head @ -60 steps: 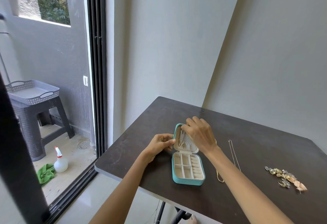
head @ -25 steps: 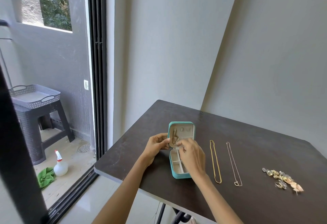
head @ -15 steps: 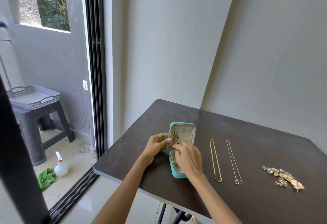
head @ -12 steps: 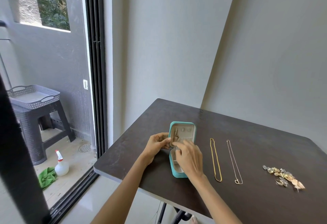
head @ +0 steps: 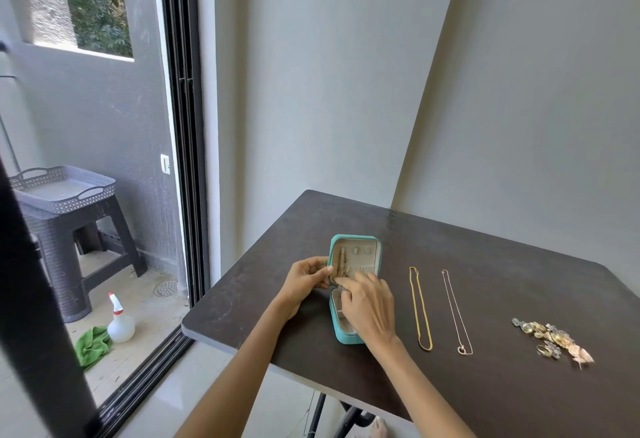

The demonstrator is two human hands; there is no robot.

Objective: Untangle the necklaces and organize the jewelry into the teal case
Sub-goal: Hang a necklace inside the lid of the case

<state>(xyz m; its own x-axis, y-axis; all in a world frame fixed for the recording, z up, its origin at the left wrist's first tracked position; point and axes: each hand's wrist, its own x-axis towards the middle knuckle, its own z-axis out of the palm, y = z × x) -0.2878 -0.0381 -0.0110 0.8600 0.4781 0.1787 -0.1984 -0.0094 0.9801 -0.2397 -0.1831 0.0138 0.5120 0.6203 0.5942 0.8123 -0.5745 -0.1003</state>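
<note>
With our left hand point(head: 306, 278) gripping the lid edge of the open teal case point(head: 355, 257) on the tabletop point(head: 485, 247), our right hand point(head: 369, 302) has dropped from the lid's top to pinch a chain point(head: 341, 262) into its pocket, leaving the gold necklace point(head: 420, 306), thin necklace point(head: 455, 309) and earring pile point(head: 554, 339) outside.

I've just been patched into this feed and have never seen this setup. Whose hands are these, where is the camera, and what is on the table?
There is no machine: a person wears the camera on the head, looking down at their own hands. On the dark table an open teal case stands with its lid up. The left hand grips the lid's edge; the right hand works at a necklace hung inside the lid. To the right lie a gold chain, a thin pendant chain and a pile of small jewelry, untouched.
</note>
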